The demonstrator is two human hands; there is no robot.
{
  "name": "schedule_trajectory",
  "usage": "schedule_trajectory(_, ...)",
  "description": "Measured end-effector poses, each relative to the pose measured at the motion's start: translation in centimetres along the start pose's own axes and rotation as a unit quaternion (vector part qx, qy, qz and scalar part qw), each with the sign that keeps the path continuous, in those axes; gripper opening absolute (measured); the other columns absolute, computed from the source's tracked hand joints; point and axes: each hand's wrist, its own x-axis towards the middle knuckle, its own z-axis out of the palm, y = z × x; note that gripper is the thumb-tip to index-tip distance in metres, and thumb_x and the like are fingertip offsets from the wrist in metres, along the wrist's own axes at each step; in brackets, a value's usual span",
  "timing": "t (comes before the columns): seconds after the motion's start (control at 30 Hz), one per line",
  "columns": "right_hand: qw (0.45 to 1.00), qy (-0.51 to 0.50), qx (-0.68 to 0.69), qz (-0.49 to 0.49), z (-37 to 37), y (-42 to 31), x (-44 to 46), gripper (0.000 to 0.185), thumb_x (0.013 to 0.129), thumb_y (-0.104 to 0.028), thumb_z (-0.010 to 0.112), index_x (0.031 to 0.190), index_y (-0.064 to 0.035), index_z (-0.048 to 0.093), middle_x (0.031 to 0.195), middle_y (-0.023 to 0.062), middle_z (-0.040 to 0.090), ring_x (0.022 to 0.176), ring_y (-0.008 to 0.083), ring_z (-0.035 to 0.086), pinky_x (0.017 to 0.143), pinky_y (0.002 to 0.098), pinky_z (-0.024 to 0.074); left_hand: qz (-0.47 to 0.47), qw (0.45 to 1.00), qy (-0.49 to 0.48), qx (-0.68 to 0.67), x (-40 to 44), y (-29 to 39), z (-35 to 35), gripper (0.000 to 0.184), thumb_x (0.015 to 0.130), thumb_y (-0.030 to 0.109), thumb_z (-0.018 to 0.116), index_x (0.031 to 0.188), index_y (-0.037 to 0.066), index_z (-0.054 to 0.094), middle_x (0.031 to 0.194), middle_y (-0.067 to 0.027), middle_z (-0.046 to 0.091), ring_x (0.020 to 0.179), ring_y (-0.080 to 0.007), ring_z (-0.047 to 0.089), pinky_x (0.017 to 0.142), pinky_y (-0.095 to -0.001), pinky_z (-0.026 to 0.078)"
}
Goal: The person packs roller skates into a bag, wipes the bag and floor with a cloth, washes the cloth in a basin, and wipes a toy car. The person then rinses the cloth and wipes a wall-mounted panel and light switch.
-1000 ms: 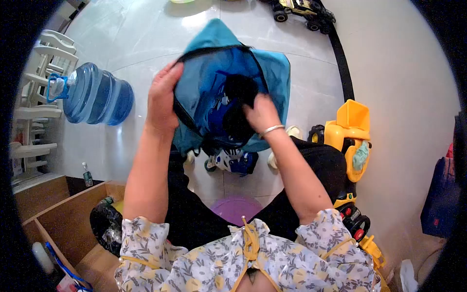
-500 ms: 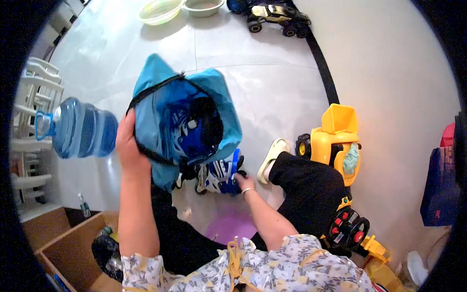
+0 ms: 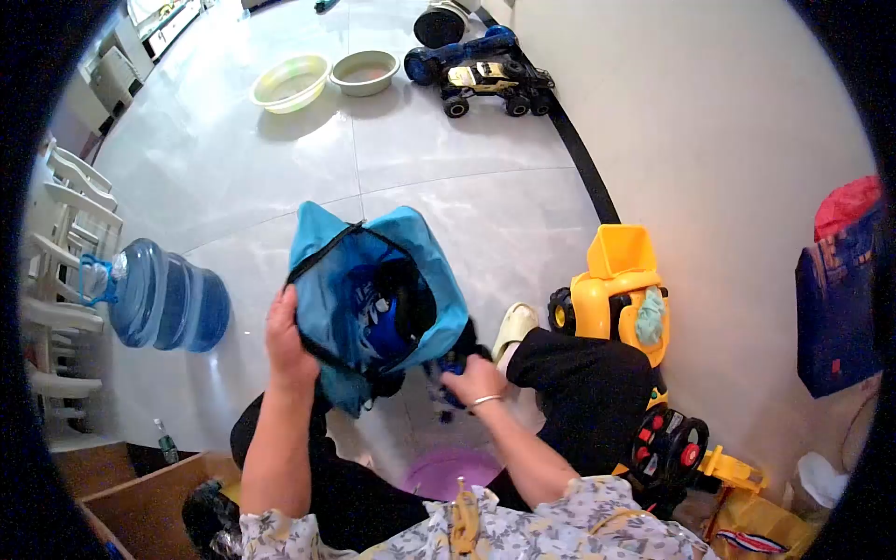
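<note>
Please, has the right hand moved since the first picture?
Yes, downward: the right hand has come out of the blue bag; level with the yellow toy bucket before, it is now clearly below that.

The bag (image 3: 441, 271) is showing turquoise edged in black; the shirt (image 3: 569, 513) is displaying grey leaves on white.

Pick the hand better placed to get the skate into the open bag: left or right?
Right, I'd say. The right hand holds the blurred blue skate just below the bag; the left hand is occupied gripping the bag's edge.
</note>
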Motion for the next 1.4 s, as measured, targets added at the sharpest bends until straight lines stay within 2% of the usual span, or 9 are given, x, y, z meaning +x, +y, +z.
schedule_trajectory(0.37, 0.923, 0.335, 0.154, -0.108, -19.2, 2.1, -16.5, 0.037, 0.064, -0.03, 0.074, 0.081, 0.0006, 0.062, 0.072, 0.018, 0.064, 0.065, 0.0324, 0.063, 0.063, 0.0384, 0.05, -0.108, 0.993, -0.011, -0.049, -5.1, -3.9, -4.6, 0.034, 0.095, 0.025, 0.042, 0.118, 0.002, 0.052, 0.116, -0.0133, 0.061, 0.103, -0.0275, 0.06, 0.094, -0.0426, 0.046)
schedule_trajectory(0.43, 0.915, 0.297, 0.258, -0.093, -21.2, 2.1, -18.2, 0.032, 0.068, -0.022, 0.074, 0.084, 0.0023, 0.063, 0.075, 0.0104, 0.066, 0.062, 0.0182, 0.062, 0.061, 0.0309, 0.0495, -0.121, 0.991, -0.005, -0.058, -6.8, -4.0, -3.9, 0.033, 0.095, 0.023, 0.042, 0.119, 0.003, 0.051, 0.116, -0.0134, 0.06, 0.103, -0.0284, 0.06, 0.094, -0.0438, 0.045)
schedule_trajectory(0.57, 0.849, 0.21, 0.461, -0.152, -20.4, 1.5, -18.9, 0.026, 0.071, -0.016, 0.074, 0.087, 0.0015, 0.063, 0.078, 0.004, 0.065, 0.065, 0.0123, 0.059, 0.063, 0.0267, 0.0488, -0.115, 0.993, 0.031, -0.01, -8.9, -4.3, -3.7, 0.033, 0.096, 0.018, 0.039, 0.121, 0.002, 0.052, 0.111, -0.0105, 0.061, 0.099, -0.0223, 0.059, 0.087, -0.0354, 0.048)
schedule_trajectory(0.9, 0.922, -0.057, 0.366, -0.109, -8.6, 0.5, -16.2, 0.04, 0.065, -0.029, 0.077, 0.086, 0.0029, 0.067, 0.078, 0.0083, 0.068, 0.066, 0.0145, 0.062, 0.065, 0.0296, 0.0498, -0.101, 0.994, 0.029, 0.003, -9.5, -5.4, -7.3, 0.03, 0.094, 0.013, 0.045, 0.121, 0.003, 0.055, 0.107, -0.0072, 0.064, 0.094, -0.0163, 0.061, 0.083, -0.0315, 0.049)
schedule_trajectory(1.03, 0.916, -0.059, 0.385, -0.094, -4.7, -1.4, -13.0, 0.034, 0.067, -0.028, 0.075, 0.081, 0.0018, 0.068, 0.074, 0.0057, 0.067, 0.063, 0.0124, 0.06, 0.064, 0.0294, 0.049, -0.136, 0.988, 0.027, 0.073, -10.8, -5.9, -7.3, 0.029, 0.093, 0.014, 0.051, 0.119, 0.004, 0.059, 0.107, -0.0069, 0.064, 0.096, -0.0156, 0.061, 0.084, -0.0319, 0.049)
schedule_trajectory(1.17, 0.895, -0.004, 0.445, -0.038, -4.4, -5.2, -11.0, 0.039, 0.066, -0.028, 0.076, 0.083, 0.0052, 0.067, 0.077, 0.0087, 0.067, 0.064, 0.0144, 0.061, 0.062, 0.0306, 0.0491, -0.008, 0.919, -0.025, 0.394, -12.4, -4.5, -6.8, 0.029, 0.087, 0.017, 0.06, 0.111, 0.001, 0.063, 0.102, -0.0096, 0.067, 0.091, -0.0237, 0.064, 0.08, -0.0339, 0.049)
schedule_trajectory(1.23, 0.864, 0.025, 0.502, -0.019, -3.3, -5.8, -9.0, 0.04, 0.066, -0.028, 0.076, 0.082, 0.0063, 0.067, 0.077, 0.0087, 0.067, 0.063, 0.0149, 0.06, 0.06, 0.0308, 0.0484, 0.023, 0.801, -0.055, 0.596, -11.7, -4.4, -7.8, 0.032, 0.081, 0.015, 0.063, 0.111, 0.004, 0.063, 0.105, -0.0195, 0.065, 0.098, -0.0356, 0.061, 0.083, -0.0377, 0.049)
schedule_trajectory(1.37, 0.795, 0.061, 0.598, 0.081, 0.4, -6.8, -7.3, 0.041, 0.068, -0.027, 0.077, 0.091, 0.005, 0.065, 0.083, 0.0089, 0.065, 0.067, 0.0175, 0.059, 0.063, 0.0324, 0.0484, 0.074, 0.724, -0.024, 0.686, -12.2, -4.2, -7.8, 0.032, 0.079, 0.017, 0.064, 0.107, 0.004, 0.062, 0.097, -0.0197, 0.063, 0.09, -0.0388, 0.061, 0.079, -0.043, 0.049)
schedule_trajectory(1.4, 0.823, 0.075, 0.556, 0.088, 1.3, -7.5, -7.3, 0.045, 0.068, -0.027, 0.078, 0.097, 0.0044, 0.064, 0.088, 0.009, 0.065, 0.072, 0.0189, 0.06, 0.068, 0.0328, 0.0487, 0.089, 0.696, 0.008, 0.712, -11.7, -4.9, -8.1, 0.03, 0.078, 0.016, 0.063, 0.105, 0.003, 0.061, 0.093, -0.0201, 0.062, 0.088, -0.0398, 0.061, 0.08, -0.0454, 0.048)
